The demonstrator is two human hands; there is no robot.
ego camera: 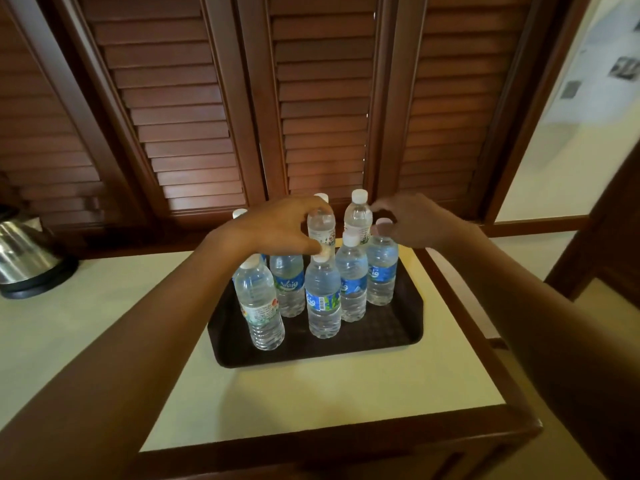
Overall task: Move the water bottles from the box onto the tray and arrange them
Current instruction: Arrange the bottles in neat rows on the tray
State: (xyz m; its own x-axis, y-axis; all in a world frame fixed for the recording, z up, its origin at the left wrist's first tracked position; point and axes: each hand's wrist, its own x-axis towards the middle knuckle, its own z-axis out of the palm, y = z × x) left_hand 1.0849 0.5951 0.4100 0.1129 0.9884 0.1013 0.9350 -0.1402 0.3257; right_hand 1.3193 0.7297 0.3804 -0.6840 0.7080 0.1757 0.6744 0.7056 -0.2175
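Left hand (280, 230) curled around rear clear plastic water bottle (321, 225) on dark rectangular tray (311, 351); right hand (412, 221) loosely spread, touching nothing (apparently). Full, heavyish, slick, squeezable: grip mid-body.

Left hand (280, 230): I am reaching it forward from the near left, forearm bare, palm turned down, fingers (311, 206) curling over the far side and thumb pressing in from the near side. Right hand (415, 221): I am holding it level with the left, wrist bent, fingers bunching loosely toward the thumb, gripping nothing I can see.
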